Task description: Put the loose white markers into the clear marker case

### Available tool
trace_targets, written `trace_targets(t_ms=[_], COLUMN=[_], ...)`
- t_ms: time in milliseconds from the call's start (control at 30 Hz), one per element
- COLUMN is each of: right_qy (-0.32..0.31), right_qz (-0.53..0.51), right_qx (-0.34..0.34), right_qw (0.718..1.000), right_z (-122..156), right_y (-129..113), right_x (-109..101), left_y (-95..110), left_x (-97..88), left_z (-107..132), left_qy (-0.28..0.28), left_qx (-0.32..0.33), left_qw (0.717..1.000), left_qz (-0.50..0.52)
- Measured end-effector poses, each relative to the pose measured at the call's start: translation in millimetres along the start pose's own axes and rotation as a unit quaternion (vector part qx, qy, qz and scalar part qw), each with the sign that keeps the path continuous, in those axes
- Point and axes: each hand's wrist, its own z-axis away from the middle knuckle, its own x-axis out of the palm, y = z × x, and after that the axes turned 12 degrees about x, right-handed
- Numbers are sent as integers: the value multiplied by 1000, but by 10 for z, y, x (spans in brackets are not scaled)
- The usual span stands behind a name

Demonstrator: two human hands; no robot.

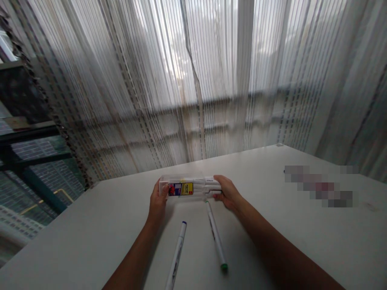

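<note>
A clear plastic case of markers (199,187) lies on its side between my two hands, with a yellow and blue label on its front. My left hand (158,197) is closed around the case's left end. At the right end, my right hand (226,191) grips the white markers where they stick out of the case; its fingertips are partly hidden. Nearer to me on the table lie two loose white markers: one with a green end (215,235), just below the case, and one with a blue tip (177,253), further left.
The white table (99,233) stretches to a sheer striped curtain (211,80) at the back. A blurred-out patch (323,185) covers something on the table's right side. Dark metal bars (33,161) stand beyond the left edge.
</note>
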Motion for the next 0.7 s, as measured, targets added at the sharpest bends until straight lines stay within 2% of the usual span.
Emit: trace_targets(t_ms=[167,400,533,700], right_qy=[-15,18,11,0], right_qz=[53,121,132,142], right_qx=[-37,-206,-262,-337], right_qw=[998,971,956,931], right_z=[49,68,99,134], right_y=[13,37,-4,-46], right_x=[73,99,98,100], left_y=[-42,-61,12,216], left_x=[31,58,83,166], left_z=[40,86,118,163], left_qy=[-33,-69,-110,-198], left_qx=[-40,-67,-88,-124], left_qw=[999,995,990,972], left_qz=[16,24,28,28])
